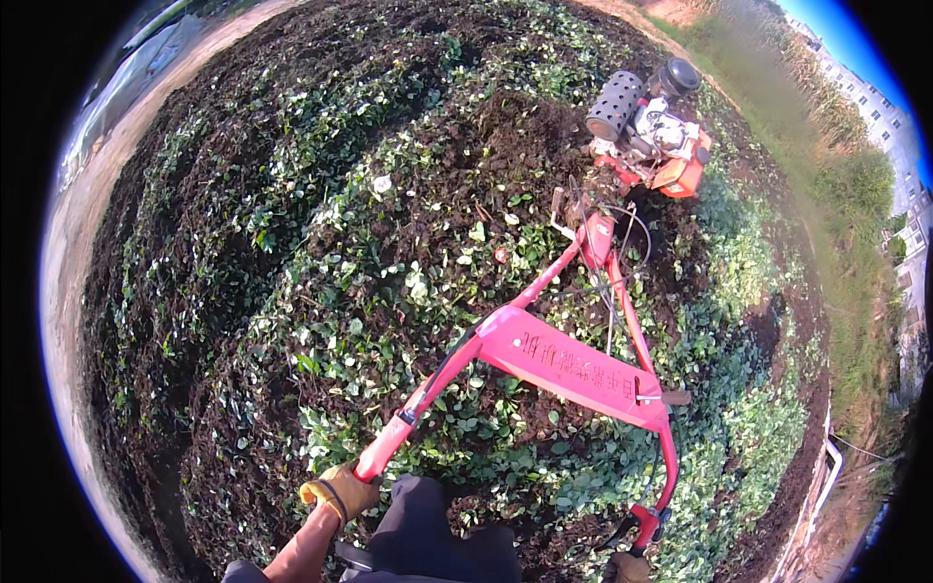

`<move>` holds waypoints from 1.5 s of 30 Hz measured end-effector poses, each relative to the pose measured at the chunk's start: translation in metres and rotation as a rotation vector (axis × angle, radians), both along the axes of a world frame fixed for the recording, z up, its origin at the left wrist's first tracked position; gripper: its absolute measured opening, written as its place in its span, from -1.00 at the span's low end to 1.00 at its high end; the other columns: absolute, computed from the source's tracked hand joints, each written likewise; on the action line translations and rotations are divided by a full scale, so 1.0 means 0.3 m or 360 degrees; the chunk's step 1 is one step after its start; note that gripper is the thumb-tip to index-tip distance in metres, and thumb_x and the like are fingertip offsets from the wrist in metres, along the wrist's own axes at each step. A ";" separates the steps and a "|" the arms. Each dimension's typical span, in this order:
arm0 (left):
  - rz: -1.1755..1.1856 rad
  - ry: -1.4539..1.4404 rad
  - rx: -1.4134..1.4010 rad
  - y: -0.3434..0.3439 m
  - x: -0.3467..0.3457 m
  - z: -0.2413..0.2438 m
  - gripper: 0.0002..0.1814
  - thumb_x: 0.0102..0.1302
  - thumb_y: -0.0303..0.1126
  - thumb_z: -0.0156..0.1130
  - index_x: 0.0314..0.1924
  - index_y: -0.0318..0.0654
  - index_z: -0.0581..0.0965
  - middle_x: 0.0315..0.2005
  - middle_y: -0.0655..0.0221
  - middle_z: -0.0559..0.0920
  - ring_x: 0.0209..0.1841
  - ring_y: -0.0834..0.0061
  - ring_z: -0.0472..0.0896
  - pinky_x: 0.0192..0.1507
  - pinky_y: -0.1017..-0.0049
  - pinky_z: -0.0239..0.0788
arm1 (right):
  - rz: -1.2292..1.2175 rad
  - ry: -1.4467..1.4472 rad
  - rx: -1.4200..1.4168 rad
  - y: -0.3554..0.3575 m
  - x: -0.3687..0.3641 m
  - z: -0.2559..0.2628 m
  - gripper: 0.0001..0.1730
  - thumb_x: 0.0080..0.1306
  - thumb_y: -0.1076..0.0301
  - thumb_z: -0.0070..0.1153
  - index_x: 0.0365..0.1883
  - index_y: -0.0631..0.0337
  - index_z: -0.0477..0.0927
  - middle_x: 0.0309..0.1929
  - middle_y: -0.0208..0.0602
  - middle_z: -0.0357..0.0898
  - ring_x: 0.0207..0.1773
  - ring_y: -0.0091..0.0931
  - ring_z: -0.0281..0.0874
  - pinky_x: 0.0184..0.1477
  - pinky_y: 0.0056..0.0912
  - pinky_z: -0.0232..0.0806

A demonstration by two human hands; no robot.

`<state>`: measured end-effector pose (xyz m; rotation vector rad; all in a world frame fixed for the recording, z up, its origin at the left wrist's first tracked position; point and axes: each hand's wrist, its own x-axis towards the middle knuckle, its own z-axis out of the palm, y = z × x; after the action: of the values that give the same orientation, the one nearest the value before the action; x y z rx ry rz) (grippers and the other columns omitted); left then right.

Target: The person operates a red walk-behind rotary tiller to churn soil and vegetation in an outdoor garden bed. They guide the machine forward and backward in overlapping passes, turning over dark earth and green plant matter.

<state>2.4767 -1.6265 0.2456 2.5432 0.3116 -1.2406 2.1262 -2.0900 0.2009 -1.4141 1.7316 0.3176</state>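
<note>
A yellow work glove covers my left hand [341, 493], which is wrapped around the end of the left handlebar [390, 441] of a walk-behind tiller. Partly cut off by the bottom edge, my right hand [628, 567], also gloved, grips the end of the right handlebar [667, 466] beside a red lever [644, 516]. A pink-red crossplate [561, 364] bearing writing joins the two bars. Ahead of it, cables [612, 291] run towards the engine [660, 131], which carries a perforated muffler guard [616, 102] and an orange tank [681, 171]. The tiller's blades are hidden.
Dark, clumpy soil [525, 124] mixed with low green leafy plants [437, 408] surrounds the machine. Denser plants [743, 437] lie to the right. A dirt path [62, 350] curves along the left rim. Grass [845, 240], a white pipe [827, 481] and buildings [882, 116] line the right side.
</note>
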 end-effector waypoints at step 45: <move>0.0212 -0.0472 -0.0160 -0.614 0.016 -1.172 -0.62 0.10 -0.05 0.35 -0.18 -0.14 0.68 -0.37 0.27 0.74 -0.30 0.27 0.73 -0.13 0.29 0.52 | 0.0083 -0.0401 -0.0327 -0.761 0.193 -0.954 -0.78 0.21 0.28 0.10 -0.56 0.17 0.45 -0.67 -0.45 0.37 -0.69 -0.53 0.35 -0.63 -0.33 0.26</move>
<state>2.4816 -1.8108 -0.1062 2.5265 0.3347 -0.7966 2.1842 -2.3182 -0.0854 -1.5749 1.5556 -0.0135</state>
